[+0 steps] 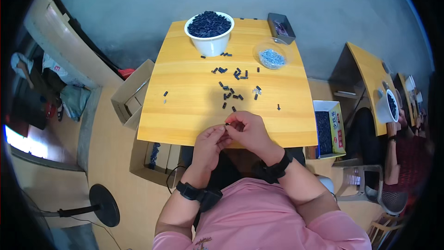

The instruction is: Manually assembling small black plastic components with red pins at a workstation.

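Observation:
Close to the table's near edge, my left hand and my right hand meet with fingertips pinched together. Between them shows the end of a small black piece, much like the loose ones on the table; most of it is hidden by the fingers. Several short black cylindrical pieces lie scattered just beyond my hands, with more farther back. A few tiny clear or silvery bits lie among the pieces at the right.
At the back of the wooden table stand a white bucket heaped with black pieces, a clear bowl of small silvery-blue parts and a dark tray. Cardboard boxes flank the table. Another person sits at the right.

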{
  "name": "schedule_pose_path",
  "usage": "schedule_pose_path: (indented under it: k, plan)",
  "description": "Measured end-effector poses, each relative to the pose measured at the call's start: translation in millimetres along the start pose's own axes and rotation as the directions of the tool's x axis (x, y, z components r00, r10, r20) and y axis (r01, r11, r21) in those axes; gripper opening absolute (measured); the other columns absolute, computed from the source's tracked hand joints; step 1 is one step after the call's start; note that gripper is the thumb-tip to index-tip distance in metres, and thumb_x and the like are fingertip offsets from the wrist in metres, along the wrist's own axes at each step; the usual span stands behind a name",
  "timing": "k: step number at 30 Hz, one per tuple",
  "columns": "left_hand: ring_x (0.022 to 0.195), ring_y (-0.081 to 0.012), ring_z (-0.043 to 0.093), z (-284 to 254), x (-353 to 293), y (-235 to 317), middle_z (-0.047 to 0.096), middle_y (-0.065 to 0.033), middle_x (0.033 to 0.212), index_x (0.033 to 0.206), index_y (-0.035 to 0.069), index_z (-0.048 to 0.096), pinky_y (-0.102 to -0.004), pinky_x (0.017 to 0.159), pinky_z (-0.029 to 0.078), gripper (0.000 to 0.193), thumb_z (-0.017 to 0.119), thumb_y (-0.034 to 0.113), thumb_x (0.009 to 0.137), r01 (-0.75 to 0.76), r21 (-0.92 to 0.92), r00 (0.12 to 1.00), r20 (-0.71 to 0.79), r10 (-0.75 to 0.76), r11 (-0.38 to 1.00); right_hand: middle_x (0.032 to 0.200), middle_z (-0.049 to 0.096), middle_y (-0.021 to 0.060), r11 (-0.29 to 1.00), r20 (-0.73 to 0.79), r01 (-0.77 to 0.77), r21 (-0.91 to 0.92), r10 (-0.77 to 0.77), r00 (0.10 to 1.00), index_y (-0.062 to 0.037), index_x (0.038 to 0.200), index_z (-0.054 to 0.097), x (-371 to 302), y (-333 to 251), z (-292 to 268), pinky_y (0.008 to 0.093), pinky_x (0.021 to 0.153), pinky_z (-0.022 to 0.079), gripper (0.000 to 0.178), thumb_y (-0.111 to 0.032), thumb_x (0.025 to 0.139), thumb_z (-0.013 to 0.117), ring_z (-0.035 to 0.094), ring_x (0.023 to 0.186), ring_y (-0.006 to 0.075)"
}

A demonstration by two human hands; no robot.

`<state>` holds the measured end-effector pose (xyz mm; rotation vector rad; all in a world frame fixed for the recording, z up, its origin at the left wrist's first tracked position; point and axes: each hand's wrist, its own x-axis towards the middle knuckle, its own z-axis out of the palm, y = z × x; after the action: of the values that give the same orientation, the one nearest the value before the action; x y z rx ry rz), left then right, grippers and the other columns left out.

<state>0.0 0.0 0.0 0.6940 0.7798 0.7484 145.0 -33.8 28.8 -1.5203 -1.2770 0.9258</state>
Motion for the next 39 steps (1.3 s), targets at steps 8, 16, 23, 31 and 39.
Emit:
schedule_pose_path:
  k: [8,16,23,31,39]
  plan:
    - [0.077,-0.0109,0.061,12.5,-5.8,-8.3,0.066,-0.0044,0.087,0.094,0.004,0.065,-0.023,0.068,0.05,0.014,0.057,0.015,0.091,0.031,-0.105,1.0,0.002,-0.031,0.994,0.078,0.058,0.0114,0.902,0.0,0.365,-0.231,-0.375,0.927,-0.0018,0.093,0.063,-14.1,10.5,-11.6,0.0298,0.058,0.048,0.019,-0.006,0.075,0.067,0.06,0.068,0.0221]
    - [0.075,-0.0096,0.061,14.7,-11.3,-2.1,0.066,-0.0039,0.087,0.096,0.004,0.065,-0.0219,0.067,0.049,0.015,0.06,0.017,0.09,0.052,0.036,0.996,-0.07,-0.05,0.998,0.076,0.057,0.0139,0.921,0.06,0.349,-0.17,-0.344,0.937,-0.0018,0.087,0.06,-14.3,7.7,-16.2,0.0392,0.065,0.046,0.017,-0.009,0.072,0.063,0.056,0.074,0.0321]
    - [0.076,-0.0098,0.061,10.0,-7.5,-4.2,0.066,-0.004,0.09,0.097,0.003,0.064,-0.0216,0.068,0.05,0.014,0.06,0.014,0.089,0.059,-0.056,0.998,-0.008,-0.059,0.997,0.076,0.057,0.0104,0.847,0.062,0.452,-0.28,-0.454,0.889,-0.0046,0.088,0.06,-9.0,13.4,-14.5,0.0363,0.065,0.045,0.017,-0.009,0.072,0.067,0.056,0.074,0.0289]
    - [0.075,-0.0113,0.061,2.4,-2.6,-1.5,0.066,-0.006,0.087,0.096,0.001,0.064,-0.022,0.069,0.05,0.013,0.062,0.012,0.088,0.023,0.008,0.999,-0.046,-0.023,1.0,0.075,0.057,0.0117,0.899,0.021,0.333,-0.284,-0.341,0.94,-0.0021,0.085,0.06,-3.3,14.8,-26.6,0.0369,0.065,0.046,0.016,-0.01,0.072,0.066,0.056,0.072,0.0294]
    - [0.075,-0.0123,0.062,1.0,6.3,-3.9,0.066,-0.0064,0.084,0.095,0.002,0.063,-0.0223,0.068,0.051,0.013,0.063,0.012,0.086,-0.027,0.078,0.998,-0.059,0.032,0.997,0.072,0.059,0.0149,0.786,-0.185,-0.036,-0.617,-0.1,0.978,-0.0012,0.077,0.061,-1.4,29.5,-76.4,0.0399,0.065,0.048,0.01,-0.01,0.073,0.064,0.058,0.07,0.033]
